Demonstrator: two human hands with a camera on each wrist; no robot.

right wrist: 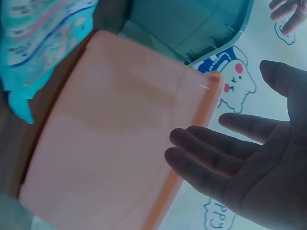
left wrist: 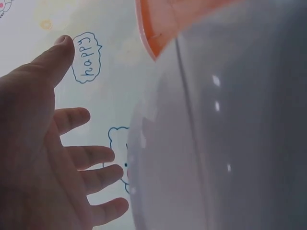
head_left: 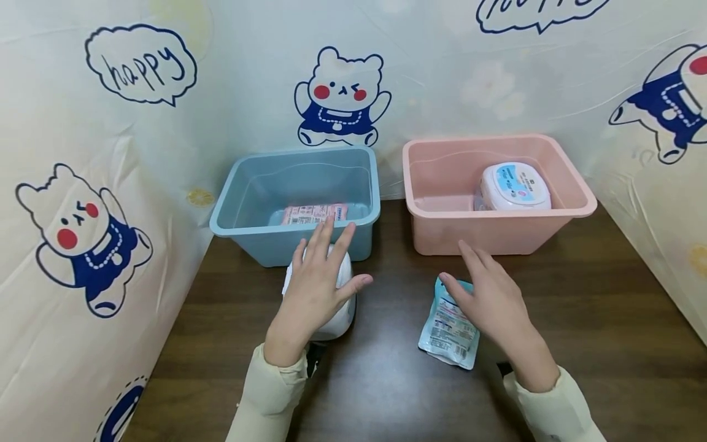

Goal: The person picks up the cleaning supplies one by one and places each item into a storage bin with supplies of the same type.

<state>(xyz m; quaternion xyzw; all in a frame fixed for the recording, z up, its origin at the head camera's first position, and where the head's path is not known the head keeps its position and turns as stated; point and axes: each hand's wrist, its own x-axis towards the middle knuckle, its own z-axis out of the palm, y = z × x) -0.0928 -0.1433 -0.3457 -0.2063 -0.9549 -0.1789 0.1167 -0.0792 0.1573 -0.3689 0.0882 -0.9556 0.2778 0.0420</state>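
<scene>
My left hand is spread above a smooth white rounded container, covering much of it. In the left wrist view, that container looms large beside the hand, whose fingers are stretched out and grasp nothing. My right hand hovers at the upper right of a light-blue printed pouch lying on the table. Its fingers are extended, slightly bent and hold nothing. The pouch also shows at the upper left of the right wrist view.
A blue bin stands at the back left with a pink printed packet inside. Right of it, a pink bin holds a white lidded tub with a blue label. A printed cloth hangs behind the brown table.
</scene>
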